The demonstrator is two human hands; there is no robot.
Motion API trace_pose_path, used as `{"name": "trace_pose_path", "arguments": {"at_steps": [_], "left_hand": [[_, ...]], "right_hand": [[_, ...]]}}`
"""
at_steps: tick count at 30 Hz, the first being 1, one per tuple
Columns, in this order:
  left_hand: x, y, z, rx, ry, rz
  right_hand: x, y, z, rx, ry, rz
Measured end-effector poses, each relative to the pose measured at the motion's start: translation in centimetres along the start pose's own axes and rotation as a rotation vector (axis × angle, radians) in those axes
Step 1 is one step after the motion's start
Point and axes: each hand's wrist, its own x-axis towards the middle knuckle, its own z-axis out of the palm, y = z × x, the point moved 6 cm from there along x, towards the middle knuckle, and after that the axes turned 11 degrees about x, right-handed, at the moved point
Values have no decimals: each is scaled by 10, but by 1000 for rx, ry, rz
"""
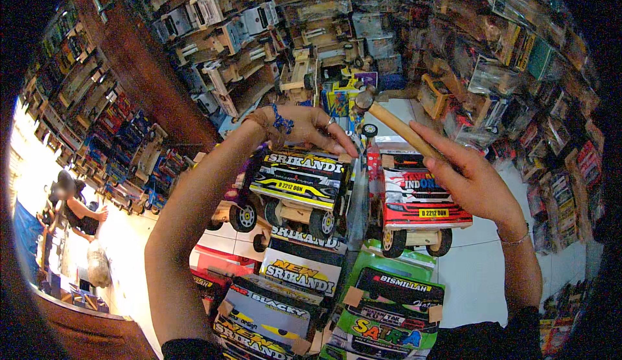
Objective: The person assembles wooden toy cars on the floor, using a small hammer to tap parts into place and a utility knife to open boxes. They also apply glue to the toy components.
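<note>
In my right hand (470,172) is a hammer (405,130) with a pale wooden handle. Its metal head points up and to the left, above a small black wheel (369,130). Below that hand stands a red and white toy truck (421,195) on black wheels. My left hand (308,127), with a blue bracelet and a ring, rests over the top of a black, white and yellow toy truck (298,182). Its visible fingers are stretched out and point down at the truck's upper right edge. What lies beneath the palm is hidden.
More printed toy truck bodies lie close to me, a green one (389,311) and a grey one (269,315) among them. Stacked wooden toy parts (304,68) rise at the back. Wrapped stacks (499,94) line the right. A person (81,208) sits far left.
</note>
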Motion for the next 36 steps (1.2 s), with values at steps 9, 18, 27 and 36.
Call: {"name": "trace_pose_path", "arguments": {"at_steps": [9,18,27,36], "left_hand": [[-3,0,1,-81,60,-3],[-6,-4,2,-75,114,-3],[-4,-4,0,-28,130,-18],[-12,-6,-9,126,241,-250]], "right_hand": [[-1,-3,2,13,-9,-7],[-1,-13,13,37,-65,-7],[9,-14,24,-111,-170,29],[15,-18,31,-280,-243,116]]}}
